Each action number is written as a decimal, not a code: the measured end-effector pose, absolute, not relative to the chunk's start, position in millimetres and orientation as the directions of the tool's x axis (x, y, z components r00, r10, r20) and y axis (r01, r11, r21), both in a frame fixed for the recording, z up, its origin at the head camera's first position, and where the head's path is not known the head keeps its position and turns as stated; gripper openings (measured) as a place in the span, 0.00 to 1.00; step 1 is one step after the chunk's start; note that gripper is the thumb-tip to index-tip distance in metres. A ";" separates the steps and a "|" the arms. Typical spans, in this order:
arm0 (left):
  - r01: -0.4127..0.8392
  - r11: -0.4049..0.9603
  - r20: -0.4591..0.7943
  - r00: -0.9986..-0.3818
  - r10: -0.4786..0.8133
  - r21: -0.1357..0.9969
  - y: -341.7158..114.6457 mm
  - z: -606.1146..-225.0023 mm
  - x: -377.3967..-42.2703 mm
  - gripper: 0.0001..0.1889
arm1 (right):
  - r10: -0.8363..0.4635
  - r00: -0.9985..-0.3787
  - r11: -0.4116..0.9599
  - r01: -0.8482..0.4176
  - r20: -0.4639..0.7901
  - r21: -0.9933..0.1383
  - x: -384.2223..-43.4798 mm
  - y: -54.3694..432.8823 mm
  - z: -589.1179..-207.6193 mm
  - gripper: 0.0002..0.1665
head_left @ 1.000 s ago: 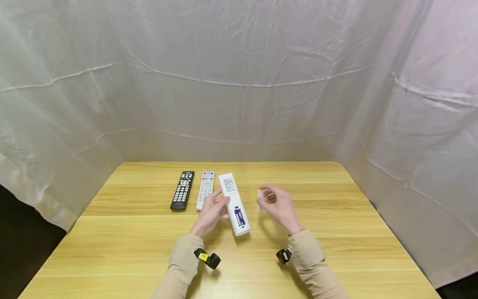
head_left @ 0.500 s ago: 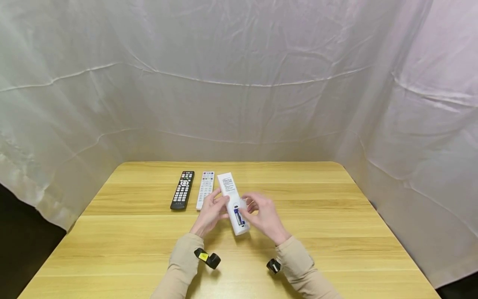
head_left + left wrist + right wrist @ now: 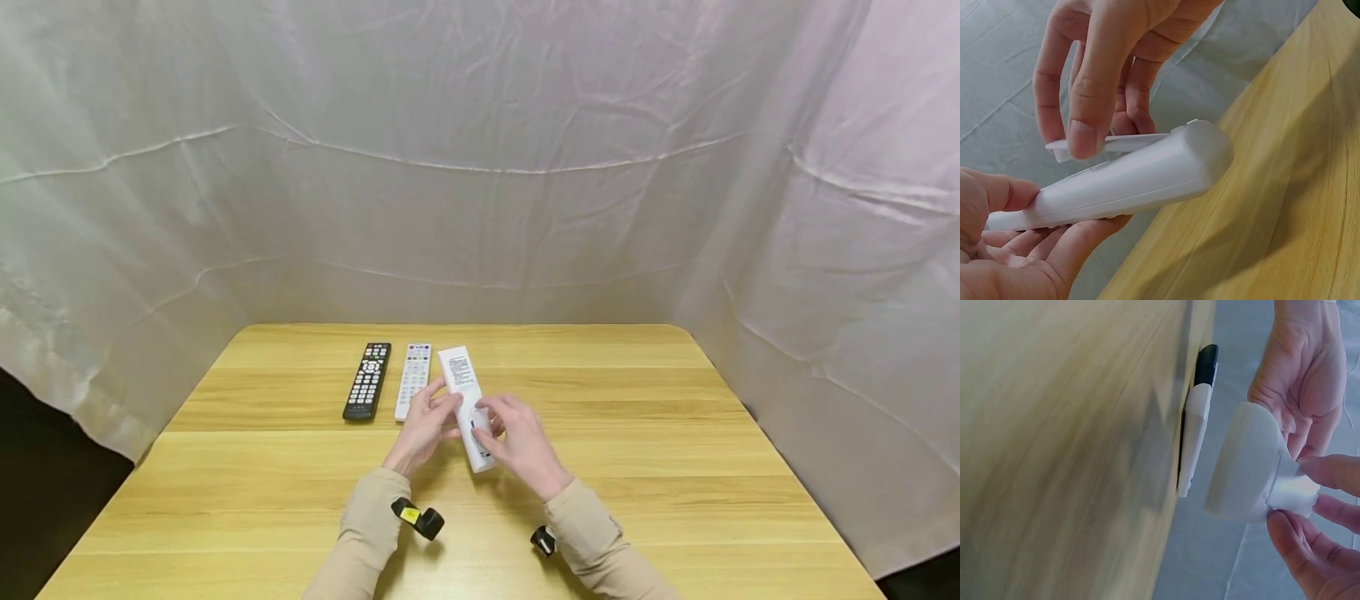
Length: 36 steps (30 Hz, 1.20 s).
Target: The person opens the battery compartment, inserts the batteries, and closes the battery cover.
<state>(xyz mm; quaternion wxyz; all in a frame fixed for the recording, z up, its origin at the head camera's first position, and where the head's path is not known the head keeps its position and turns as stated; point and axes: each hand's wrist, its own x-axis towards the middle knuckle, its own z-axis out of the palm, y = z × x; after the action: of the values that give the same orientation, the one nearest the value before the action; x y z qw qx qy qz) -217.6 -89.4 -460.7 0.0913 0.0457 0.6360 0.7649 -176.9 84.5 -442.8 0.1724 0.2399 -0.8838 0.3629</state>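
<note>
My left hand (image 3: 423, 429) grips a white remote control (image 3: 461, 379) between thumb and fingers, its back turned up and a printed label at the far end. My right hand (image 3: 521, 437) pinches a small white battery cover (image 3: 1129, 144) over the battery compartment. In the left wrist view the cover's near end touches the remote's rounded end, while its other end is tilted up, apart from the body. The batteries are mostly hidden under the cover and fingers; a bit of blue shows in the head view.
To the left, a black remote (image 3: 367, 382) and a second white remote (image 3: 413, 382) lie side by side, buttons up, on the wooden table (image 3: 637, 400). The second white one is close to my left hand. Pale curtains (image 3: 480, 208) hang around the table.
My right hand has moved left with the battery cover, from beside the remote to over the compartment, so the exposed batteries are now mostly covered. My left hand and the remote have barely moved.
</note>
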 end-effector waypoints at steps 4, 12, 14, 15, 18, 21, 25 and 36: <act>-0.081 -0.172 -0.045 -0.978 0.203 0.982 -88.3 -461.0 -217.3 0.27 | -0.314 -0.830 0.636 -0.545 0.461 -0.546 -176.6 85.3 -441.9 0.19; -0.082 -0.175 -0.043 -0.975 0.219 0.981 -86.9 -461.2 -217.4 0.26 | -0.339 -0.846 0.646 -0.527 0.411 -0.552 -177.9 87.8 -440.0 0.20; -0.080 -0.174 -0.040 -0.974 0.224 0.982 -86.9 -461.1 -217.3 0.27 | -0.338 -0.847 0.648 -0.525 0.410 -0.552 -177.8 87.9 -439.4 0.20; -0.081 -0.173 -0.040 -0.973 0.227 0.982 -86.9 -460.8 -217.1 0.27 | -0.334 -0.849 0.649 -0.522 0.409 -0.553 -177.4 87.9 -438.9 0.20; -0.081 -0.175 -0.039 -0.973 0.228 0.981 -87.2 -460.0 -216.8 0.27 | -0.324 -0.853 0.645 -0.515 0.408 -0.564 -176.3 87.9 -437.8 0.19; -0.077 -0.175 -0.039 -0.977 0.211 0.981 -87.6 -458.5 -216.5 0.28 | -0.321 -0.851 0.639 -0.519 0.417 -0.567 -175.6 87.9 -437.7 0.18; -0.072 -0.178 -0.038 -0.981 0.189 0.981 -88.3 -457.5 -216.7 0.28 | -0.315 -0.838 0.626 -0.537 0.446 -0.566 -175.6 87.1 -438.4 0.18; -0.061 -0.175 -0.030 -0.985 0.171 0.983 -88.7 -458.1 -216.7 0.27 | -0.334 -0.825 0.676 -0.547 0.456 -0.494 -174.9 84.5 -440.3 0.18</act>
<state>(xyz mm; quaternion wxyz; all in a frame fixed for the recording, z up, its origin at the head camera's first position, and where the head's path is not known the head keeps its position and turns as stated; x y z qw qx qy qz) -216.7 -88.7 -458.1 0.0758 0.0433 0.6376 0.7654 -174.9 84.5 -440.3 0.1667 0.2446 -0.9002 0.3195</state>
